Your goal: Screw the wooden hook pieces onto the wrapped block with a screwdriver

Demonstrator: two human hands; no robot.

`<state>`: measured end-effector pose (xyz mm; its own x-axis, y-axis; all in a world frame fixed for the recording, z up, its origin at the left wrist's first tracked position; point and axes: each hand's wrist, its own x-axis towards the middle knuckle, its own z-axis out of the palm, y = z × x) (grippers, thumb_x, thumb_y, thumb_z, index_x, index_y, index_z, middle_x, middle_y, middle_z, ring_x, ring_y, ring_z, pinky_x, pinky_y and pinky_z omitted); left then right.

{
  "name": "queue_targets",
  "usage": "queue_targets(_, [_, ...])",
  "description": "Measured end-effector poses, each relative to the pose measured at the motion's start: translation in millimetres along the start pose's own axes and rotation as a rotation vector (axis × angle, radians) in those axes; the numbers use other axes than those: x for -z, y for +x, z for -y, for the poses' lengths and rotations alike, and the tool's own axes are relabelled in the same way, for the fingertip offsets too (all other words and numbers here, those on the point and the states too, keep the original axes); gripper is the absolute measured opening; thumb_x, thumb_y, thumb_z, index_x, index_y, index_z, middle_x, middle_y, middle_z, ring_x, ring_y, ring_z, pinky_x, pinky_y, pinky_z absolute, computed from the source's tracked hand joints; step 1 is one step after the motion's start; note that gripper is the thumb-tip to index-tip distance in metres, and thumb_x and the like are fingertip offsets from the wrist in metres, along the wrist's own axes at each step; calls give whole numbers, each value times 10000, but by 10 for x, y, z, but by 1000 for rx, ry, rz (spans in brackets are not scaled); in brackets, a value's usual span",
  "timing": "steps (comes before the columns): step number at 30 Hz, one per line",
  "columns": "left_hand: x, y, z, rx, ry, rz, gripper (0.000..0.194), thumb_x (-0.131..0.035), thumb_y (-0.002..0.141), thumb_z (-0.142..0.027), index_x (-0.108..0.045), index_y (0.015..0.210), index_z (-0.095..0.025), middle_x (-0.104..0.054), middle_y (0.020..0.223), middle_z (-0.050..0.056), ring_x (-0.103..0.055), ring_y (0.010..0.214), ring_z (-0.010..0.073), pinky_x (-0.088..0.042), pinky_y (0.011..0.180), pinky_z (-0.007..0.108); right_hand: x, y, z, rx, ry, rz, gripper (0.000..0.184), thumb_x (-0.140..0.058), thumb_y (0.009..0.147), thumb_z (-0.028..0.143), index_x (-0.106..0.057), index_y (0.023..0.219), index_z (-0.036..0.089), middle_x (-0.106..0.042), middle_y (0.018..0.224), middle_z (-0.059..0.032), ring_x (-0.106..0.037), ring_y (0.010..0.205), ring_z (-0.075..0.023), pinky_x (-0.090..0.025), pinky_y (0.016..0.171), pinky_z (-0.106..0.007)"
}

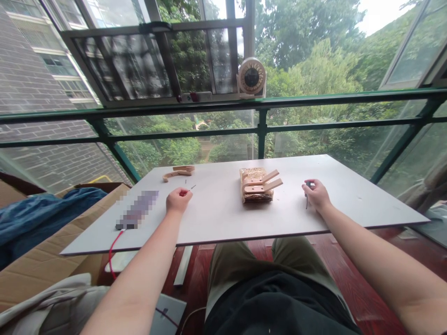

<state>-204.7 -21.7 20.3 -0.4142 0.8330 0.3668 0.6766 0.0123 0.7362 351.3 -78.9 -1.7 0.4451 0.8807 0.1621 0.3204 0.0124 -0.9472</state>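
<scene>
Low over the left part of the tabletop, my left hand (179, 200) is closed in a pinch. A small screw (193, 187) juts from its fingertips, and another tiny screw (186, 181) lies just beyond. My right hand (317, 195) is wrapped around a small dark-handled tool (307, 202) that looks like a screwdriver, its thin shaft pointing down. Between the hands, curved light-wood pieces (256, 188) with dark holes rest on a block wrapped in clear plastic (257, 197). More curved wooden pieces (179, 173) lie behind my left hand.
The white tabletop (216, 218) ends at a green railing (223, 111) and windows. At its left lies a blurred-out flat device (138, 210) with a red cable (112, 246). A round fan (252, 78) stands above the railing; a cardboard box (70, 230) sits at left.
</scene>
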Motion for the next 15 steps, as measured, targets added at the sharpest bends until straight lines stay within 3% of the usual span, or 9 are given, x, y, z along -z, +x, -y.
queue_targets(4, [-34,-14,-29,-13,-56,7,275,-635,695,-400,-748,808,-176,-726,766,26,-644,749,201,-490,709,285,36,65,88,-50,50,33,388,-614,950,371,-587,1280,170,-625,1260,-99,-646,1057,-223,-565,880,-441])
queue_targets(8, [-106,-43,-152,-60,-138,36,345,-591,761,-431,-772,898,-171,-767,994,67,-670,968,231,-518,864,301,73,165,122,-97,119,40,394,-612,951,378,-583,1284,170,-627,1252,-100,-647,1046,-222,-570,867,-437])
queue_targets(12, [-229,-95,-437,-100,-247,157,415,-622,778,-445,-758,1015,-132,-770,991,107,-688,926,228,-535,863,327,54,319,205,-97,187,93,364,-613,952,365,-593,1256,165,-645,1190,-87,-660,972,-195,-582,812,-394])
queue_targets(15, [-356,-145,-789,-129,-339,269,465,-606,824,-471,-718,1108,-120,-765,956,119,-703,880,211,-550,793,316,-43,499,309,-65,236,131,328,-609,957,358,-600,1215,156,-661,1070,-59,-654,827,-147,-579,693,-315])
